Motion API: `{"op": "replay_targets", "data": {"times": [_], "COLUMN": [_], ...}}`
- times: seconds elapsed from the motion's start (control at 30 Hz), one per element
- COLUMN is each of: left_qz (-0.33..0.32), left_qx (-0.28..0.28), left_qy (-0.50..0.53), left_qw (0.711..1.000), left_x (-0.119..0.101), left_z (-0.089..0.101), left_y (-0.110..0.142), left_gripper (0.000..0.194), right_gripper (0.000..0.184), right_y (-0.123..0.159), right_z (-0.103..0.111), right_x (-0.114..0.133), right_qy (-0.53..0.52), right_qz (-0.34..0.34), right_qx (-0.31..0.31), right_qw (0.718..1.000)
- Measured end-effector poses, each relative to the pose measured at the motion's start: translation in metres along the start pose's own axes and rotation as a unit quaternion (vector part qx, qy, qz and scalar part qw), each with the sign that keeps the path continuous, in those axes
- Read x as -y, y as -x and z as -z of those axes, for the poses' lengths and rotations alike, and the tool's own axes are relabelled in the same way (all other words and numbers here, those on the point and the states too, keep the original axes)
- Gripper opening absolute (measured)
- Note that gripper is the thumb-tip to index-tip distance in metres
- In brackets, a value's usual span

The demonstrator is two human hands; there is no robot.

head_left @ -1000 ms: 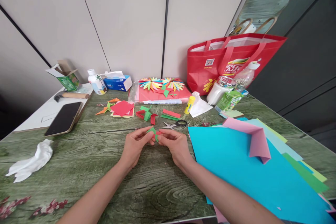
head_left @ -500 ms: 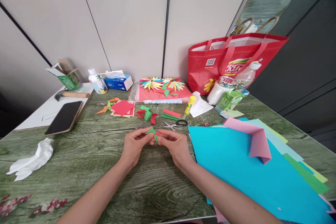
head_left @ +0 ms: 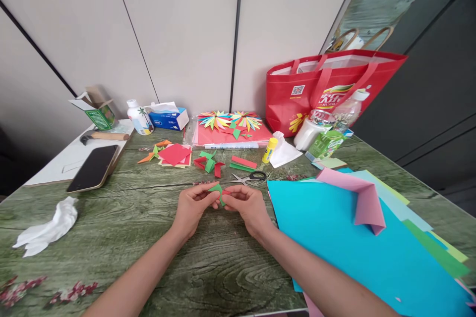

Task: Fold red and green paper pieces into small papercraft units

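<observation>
Between my two hands is a small folded paper piece (head_left: pixel 220 193), green with a bit of red at its right. My left hand (head_left: pixel 194 207) pinches its green left side between thumb and fingers. On the other side, my right hand (head_left: pixel 246 206) grips the red and green part; the fingertips hide much of it. Just beyond lie scissors (head_left: pixel 250 177) with black handles. Folded red and green paper pieces (head_left: pixel 209 162) rest behind my left hand. Red and green paper strips (head_left: pixel 243 163) lie behind the scissors, with a yellow glue stick (head_left: pixel 269 150) to their right.
Blue paper sheets (head_left: pixel 334 237) cover the right side, a folded pink paper (head_left: pixel 368 198) on top. At left are a phone (head_left: pixel 92 167), crumpled tissue (head_left: pixel 48 228) and hammer (head_left: pixel 106 135). A red bag (head_left: pixel 290 99), tissue box (head_left: pixel 169 118) and paper stars (head_left: pixel 215 120) stand along the back.
The green part of the paper piece has turned slightly between my fingers, showing as one longer green shape. Both hands stay in nearly the same place; the view has shifted slightly.
</observation>
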State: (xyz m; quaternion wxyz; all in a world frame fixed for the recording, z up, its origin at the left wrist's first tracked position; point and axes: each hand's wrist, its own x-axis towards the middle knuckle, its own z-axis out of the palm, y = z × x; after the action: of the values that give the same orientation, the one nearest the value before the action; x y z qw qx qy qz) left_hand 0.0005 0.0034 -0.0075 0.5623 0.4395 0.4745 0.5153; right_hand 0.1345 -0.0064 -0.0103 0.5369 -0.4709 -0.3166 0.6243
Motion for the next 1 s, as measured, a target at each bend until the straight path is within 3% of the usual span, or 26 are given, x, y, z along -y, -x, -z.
{"op": "replay_targets", "data": {"times": [0.3,0.53,0.73,1.0], "left_qz": [0.007,0.017,0.033,0.008], "left_qx": [0.026,0.026,0.005,0.045], "left_qy": [0.008,-0.014,-0.006,-0.011], "left_qw": [1.000,0.999,0.999,0.999], "left_x": [-0.0056,-0.0024,-0.0037,0.0028], "left_z": [-0.0004,0.0014,0.0010,0.0029], "left_y": [0.0024,0.0020,0.0017,0.0011], "left_gripper": [0.041,0.033,0.028,0.027], "right_gripper": [0.028,0.034,0.033,0.029], "right_y": [-0.0015,-0.0028,-0.0048,-0.0086], "right_z": [0.0014,0.0017,0.0045,0.0091], "right_x": [-0.0007,-0.0044,-0.0050,-0.0043], "right_qy": [-0.019,-0.008,0.015,0.027], "right_qz": [0.011,0.007,-0.008,-0.009], "right_qx": [-0.008,0.004,0.058,0.088], "right_qw": [1.000,1.000,0.998,0.996]}}
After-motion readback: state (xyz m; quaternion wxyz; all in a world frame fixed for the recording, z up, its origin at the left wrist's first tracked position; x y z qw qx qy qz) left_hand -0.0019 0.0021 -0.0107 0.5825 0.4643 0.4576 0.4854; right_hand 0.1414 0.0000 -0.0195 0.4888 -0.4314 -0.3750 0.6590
